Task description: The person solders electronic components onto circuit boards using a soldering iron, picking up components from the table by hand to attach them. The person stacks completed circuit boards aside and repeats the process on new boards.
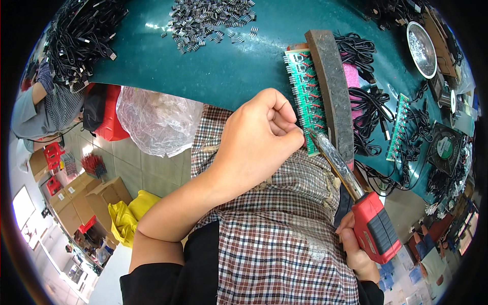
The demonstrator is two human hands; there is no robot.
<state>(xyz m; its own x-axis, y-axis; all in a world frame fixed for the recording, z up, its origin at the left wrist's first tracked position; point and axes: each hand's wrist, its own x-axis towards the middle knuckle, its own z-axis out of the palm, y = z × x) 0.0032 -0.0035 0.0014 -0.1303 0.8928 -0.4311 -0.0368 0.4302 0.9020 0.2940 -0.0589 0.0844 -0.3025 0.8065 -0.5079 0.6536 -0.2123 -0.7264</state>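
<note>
A green circuit board strip [308,96] with small red wires and a row of pins lies along a long dark grey bar [331,91] at the table's front edge. My left hand [264,132] is closed in a pinch beside the board's near end; whatever sits between thumb and finger is too small to make out. My right hand [358,254] grips the red and black handle of a soldering iron [375,226]. Its metal shaft slants up and left, and the tip is at the board's near end, close to my left fingertips.
Small pin connectors [208,20] lie heaped on the green table [229,66]. Black cables [84,40] pile at the far left, more coils [371,104] at right. Beyond them are a second board strip [397,127], a metal bowl [421,49] and a fan-like box [444,147].
</note>
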